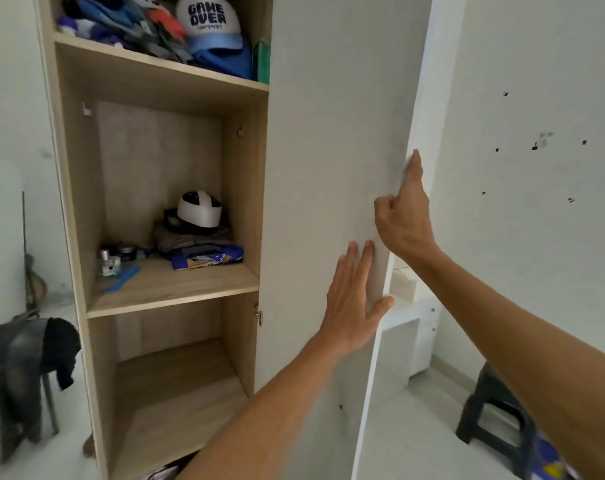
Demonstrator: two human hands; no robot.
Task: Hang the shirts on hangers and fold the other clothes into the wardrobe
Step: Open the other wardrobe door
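Note:
The wooden wardrobe [73, 202] stands open, its white door [328, 133] swung out toward me. My left hand [353, 299] presses flat on the door's face, fingers straight, thumb hooked round its free edge. Above it, my right hand [405, 216] grips that same edge, with the index finger stretched up along it. Folded clothes [197, 245] lie on the middle shelf. A loose heap of clothes [127, 26] fills the top shelf. Dark garments [24, 368] hang over a chair at the lower left.
A "GAME OVER" cap [207, 19] sits on the top shelf. A white rounded object [199, 209] rests on the folded clothes, with small items [112, 261] beside them. A black stool [495, 410] and a blue-yellow cloth [550, 465] are on the floor at right.

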